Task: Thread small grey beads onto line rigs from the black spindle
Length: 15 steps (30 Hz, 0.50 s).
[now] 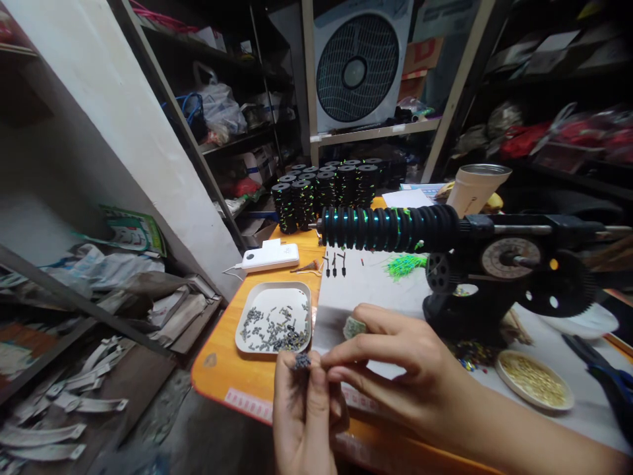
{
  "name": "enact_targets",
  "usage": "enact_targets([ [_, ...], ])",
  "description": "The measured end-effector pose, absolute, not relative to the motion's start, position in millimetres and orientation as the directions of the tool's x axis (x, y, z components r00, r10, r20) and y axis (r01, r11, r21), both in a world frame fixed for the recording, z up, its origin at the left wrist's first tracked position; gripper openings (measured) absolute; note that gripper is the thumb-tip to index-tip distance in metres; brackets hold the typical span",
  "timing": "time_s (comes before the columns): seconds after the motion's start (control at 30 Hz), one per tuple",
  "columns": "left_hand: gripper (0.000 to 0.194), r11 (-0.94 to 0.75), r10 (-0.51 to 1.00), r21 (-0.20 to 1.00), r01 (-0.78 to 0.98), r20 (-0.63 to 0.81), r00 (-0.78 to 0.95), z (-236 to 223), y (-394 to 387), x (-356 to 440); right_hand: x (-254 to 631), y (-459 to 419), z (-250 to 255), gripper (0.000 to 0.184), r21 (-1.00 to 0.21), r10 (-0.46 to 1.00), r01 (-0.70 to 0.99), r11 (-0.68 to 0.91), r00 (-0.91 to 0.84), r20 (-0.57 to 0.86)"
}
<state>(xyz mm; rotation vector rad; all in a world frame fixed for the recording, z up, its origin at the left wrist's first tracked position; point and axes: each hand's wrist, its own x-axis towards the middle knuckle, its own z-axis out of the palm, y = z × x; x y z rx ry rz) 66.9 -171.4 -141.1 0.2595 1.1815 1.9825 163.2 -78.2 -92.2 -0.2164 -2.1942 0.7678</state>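
My left hand (pixel 310 406) is closed at the front of the table, thumb against fingers, with a small dark grey, bumpy cluster (pixel 301 361) in its fingertips. Touching those fingertips from the right, my right hand (pixel 395 346) makes a pinch; whatever is between its thumb and finger is hidden. A pale green, rough little lump (pixel 354 327) shows at its curled fingers. Just beyond my hands, a white square tray (pixel 241 336) holds many small dark grey pieces. Three small black pieces with thin stems (pixel 335 271) lie in a row on the white sheet (pixel 331 300).
A black geared machine (pixel 509 257) carries a horizontal rod of black ribbed discs (pixel 390 227). Behind stand stacked black spools (pixel 326 188). Green strands (pixel 405 266), a white power bank-like box (pixel 270 256), a dish of gold bits (pixel 534 380) and dark-handled scissors (pixel 606 376) lie around.
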Motion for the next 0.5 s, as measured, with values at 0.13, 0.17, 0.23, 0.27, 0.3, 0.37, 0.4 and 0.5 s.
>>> enact_targets([
  [0.13,0.04,-0.366,0.725,0.788,-0.495,-0.092,-0.683,-142,-170,67,162,-80,-96,0.008,-0.542,0.366,-0.04,0.839,-0.696,0.617],
  [0.17,0.039,-0.416,0.727,0.768,-0.488,-0.041,-0.685,-142,-170,66,162,-80,-97,0.008,-0.528,0.356,-0.034,0.848,-0.702,0.616],
  [0.23,0.036,-0.493,0.721,0.734,-0.466,0.045,-0.692,-141,-171,63,163,-79,-98,0.009,-0.519,0.345,-0.033,0.854,-0.71,0.614],
  [0.27,0.034,-0.517,0.712,0.729,-0.448,0.076,-0.698,-141,-172,62,164,-79,-98,0.009,-0.519,0.34,-0.038,0.854,-0.714,0.611],
  [0.3,0.031,-0.534,0.701,0.73,-0.425,0.101,-0.706,-141,-172,61,165,-78,-98,0.008,-0.519,0.334,-0.046,0.853,-0.717,0.612],
  [0.37,0.026,-0.564,0.672,0.739,-0.369,0.151,-0.725,-140,-173,59,167,-77,-97,0.007,-0.519,0.323,-0.062,0.852,-0.718,0.616],
  [0.4,0.023,-0.582,0.65,0.743,-0.33,0.181,-0.738,-139,-173,58,167,-77,-97,0.008,-0.513,0.316,-0.067,0.856,-0.718,0.62],
  [0.5,0.014,-0.648,0.556,0.744,-0.165,0.314,-0.77,-141,-174,57,167,-75,-96,0.012,-0.412,0.249,-0.045,0.91,-0.735,0.631],
])
